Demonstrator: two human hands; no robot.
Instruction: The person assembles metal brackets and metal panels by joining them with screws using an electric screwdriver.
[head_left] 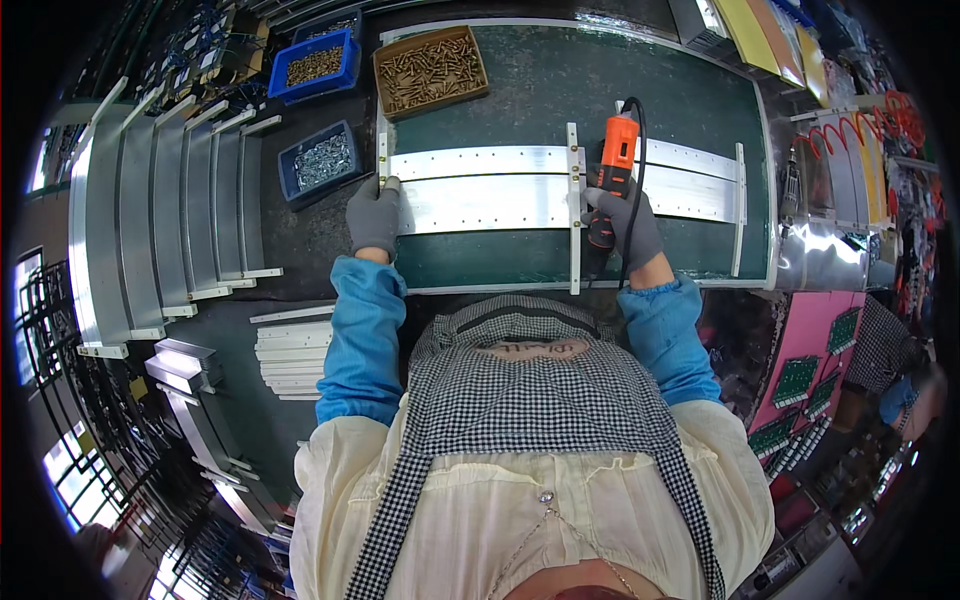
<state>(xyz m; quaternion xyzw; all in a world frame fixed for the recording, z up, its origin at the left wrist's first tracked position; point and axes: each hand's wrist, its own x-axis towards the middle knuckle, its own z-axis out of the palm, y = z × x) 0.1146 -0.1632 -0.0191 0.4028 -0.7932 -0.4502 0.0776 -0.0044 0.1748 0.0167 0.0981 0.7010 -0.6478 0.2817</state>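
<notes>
Two long silver metal strips (480, 200) lie side by side across the green worktop, with narrow white crossbars at their left end, middle (575, 255) and right end (740, 215). My left hand (374, 218), in a grey glove, is closed at the left crossbar (383, 150), thumb and fingers pinching its near end. In my gloved right hand (636, 222) is an orange and black power screwdriver (620, 145), held beside the middle crossbar. Its black cord loops over the glove. The right fingertips are close to that crossbar; whether they touch it I cannot tell.
A cardboard box of brass-coloured screws (432, 75) stands at the back, beside blue bins of brass-coloured pieces (315, 68) and silver screws (322, 162). Assembled metal frames (170, 210) stand at left. White bars (293, 355) are stacked nearer. Green circuit boards (797, 380) lie on a pink surface at right.
</notes>
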